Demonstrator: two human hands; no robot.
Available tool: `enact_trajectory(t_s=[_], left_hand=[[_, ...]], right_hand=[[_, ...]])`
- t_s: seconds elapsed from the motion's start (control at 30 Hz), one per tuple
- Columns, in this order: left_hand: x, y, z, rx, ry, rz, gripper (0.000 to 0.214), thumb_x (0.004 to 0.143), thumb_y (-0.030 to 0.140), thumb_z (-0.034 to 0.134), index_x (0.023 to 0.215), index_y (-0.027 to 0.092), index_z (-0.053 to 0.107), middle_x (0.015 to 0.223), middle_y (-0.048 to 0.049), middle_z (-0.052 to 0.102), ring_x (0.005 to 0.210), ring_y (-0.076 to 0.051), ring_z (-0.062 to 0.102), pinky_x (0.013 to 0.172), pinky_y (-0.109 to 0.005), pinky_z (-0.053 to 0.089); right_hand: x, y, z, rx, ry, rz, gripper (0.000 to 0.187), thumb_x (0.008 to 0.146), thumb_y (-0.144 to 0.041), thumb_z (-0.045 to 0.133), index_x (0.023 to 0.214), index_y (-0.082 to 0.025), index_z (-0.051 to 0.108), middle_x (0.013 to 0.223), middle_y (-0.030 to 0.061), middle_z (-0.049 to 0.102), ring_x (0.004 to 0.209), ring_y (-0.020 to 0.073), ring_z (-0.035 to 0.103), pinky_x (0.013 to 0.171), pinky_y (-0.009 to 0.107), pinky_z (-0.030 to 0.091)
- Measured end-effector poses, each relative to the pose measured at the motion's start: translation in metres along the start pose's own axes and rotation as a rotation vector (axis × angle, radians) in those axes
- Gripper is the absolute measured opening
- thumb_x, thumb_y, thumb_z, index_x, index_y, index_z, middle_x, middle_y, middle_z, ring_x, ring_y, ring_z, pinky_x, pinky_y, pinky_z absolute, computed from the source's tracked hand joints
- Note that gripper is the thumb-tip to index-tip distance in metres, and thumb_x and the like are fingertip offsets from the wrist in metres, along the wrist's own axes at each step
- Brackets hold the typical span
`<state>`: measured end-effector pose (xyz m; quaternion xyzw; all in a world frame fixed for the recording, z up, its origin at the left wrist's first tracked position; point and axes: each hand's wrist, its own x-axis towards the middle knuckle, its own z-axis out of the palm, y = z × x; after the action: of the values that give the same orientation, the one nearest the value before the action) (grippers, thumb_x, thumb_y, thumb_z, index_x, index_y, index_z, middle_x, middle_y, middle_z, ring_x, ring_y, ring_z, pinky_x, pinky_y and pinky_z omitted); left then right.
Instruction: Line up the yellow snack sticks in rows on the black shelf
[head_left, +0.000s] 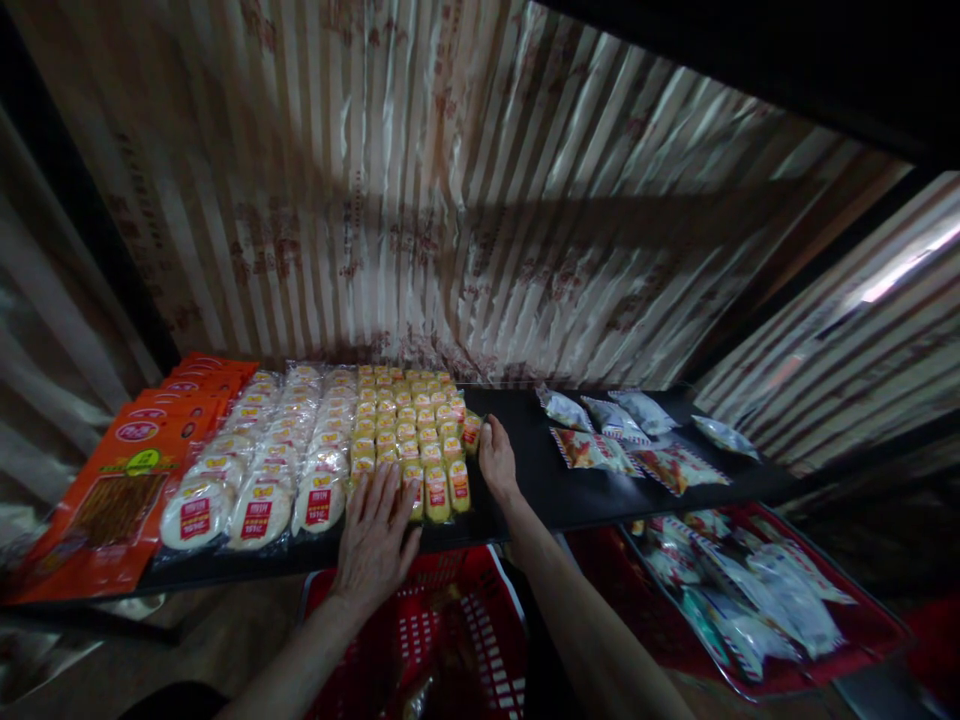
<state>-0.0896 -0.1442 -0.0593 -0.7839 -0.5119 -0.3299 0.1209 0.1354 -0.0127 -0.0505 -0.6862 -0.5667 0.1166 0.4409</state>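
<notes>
Rows of small yellow snack packs [406,430] with red labels stand close together on the black shelf. My left hand [379,530] lies over their front edge with its fingers stretched out, covering some of the front packs. At the right side of the block, my right hand [498,458] is curled against a yellow snack pack [471,432] that stands just outside the rows; part of its fingers is hidden. Left of the yellow packs are rows of round white crackers [257,512] in clear wrappers.
Orange snack bags [124,470] overlap at the shelf's left end. Several white-and-red packets [596,450] lie on the right part of the black shelf [525,500]. Below are a red basket [499,610] and a red crate [874,610] of packets. A striped curtain [420,200] hangs behind.
</notes>
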Motion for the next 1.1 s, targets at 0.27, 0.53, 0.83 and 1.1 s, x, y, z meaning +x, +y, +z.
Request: enact_trajectory(t_s=[0.27,0.53,0.83,1.1], left_hand=[[0.003,0.020,0.018,0.017,-0.002,0.044,0.058,0.084,0.044,0.053,0.137,0.021,0.045,0.146,-0.0112,0.041,0.139,-0.028,0.028,0.115,-0.046,0.016],[0.008,0.024,0.021,0.070,-0.011,0.069,0.056,0.086,0.038,0.050,0.138,0.020,0.044,0.145,-0.0115,0.043,0.136,-0.028,0.033,0.114,-0.045,0.015],[0.011,0.024,0.020,0.085,0.002,0.071,0.052,0.086,0.035,0.050,0.135,0.019,0.048,0.141,-0.0115,0.047,0.133,-0.030,0.037,0.112,-0.047,0.019],[0.008,0.022,0.020,0.066,-0.003,0.078,0.051,0.086,0.033,0.049,0.135,0.019,0.048,0.143,-0.0111,0.045,0.136,-0.028,0.033,0.113,-0.046,0.018]], right_hand=[[-0.005,0.027,0.011,0.068,-0.080,0.074,0.056,0.082,-0.039,0.049,0.133,-0.016,0.044,0.121,0.0125,0.064,0.111,0.0246,0.061,0.097,0.043,0.047],[0.001,0.023,0.023,0.142,-0.058,-0.057,0.052,0.082,-0.031,0.049,0.132,-0.018,0.045,0.121,0.0100,0.064,0.112,0.0207,0.061,0.098,0.040,0.047],[0.001,0.025,0.030,0.045,-0.066,-0.048,0.052,0.084,-0.035,0.047,0.132,-0.014,0.048,0.124,0.0135,0.062,0.106,0.0236,0.063,0.096,0.041,0.048],[0.000,0.015,0.033,0.092,-0.104,-0.006,0.052,0.086,-0.035,0.039,0.134,-0.016,0.048,0.125,0.0102,0.062,0.116,0.0223,0.056,0.102,0.040,0.042]])
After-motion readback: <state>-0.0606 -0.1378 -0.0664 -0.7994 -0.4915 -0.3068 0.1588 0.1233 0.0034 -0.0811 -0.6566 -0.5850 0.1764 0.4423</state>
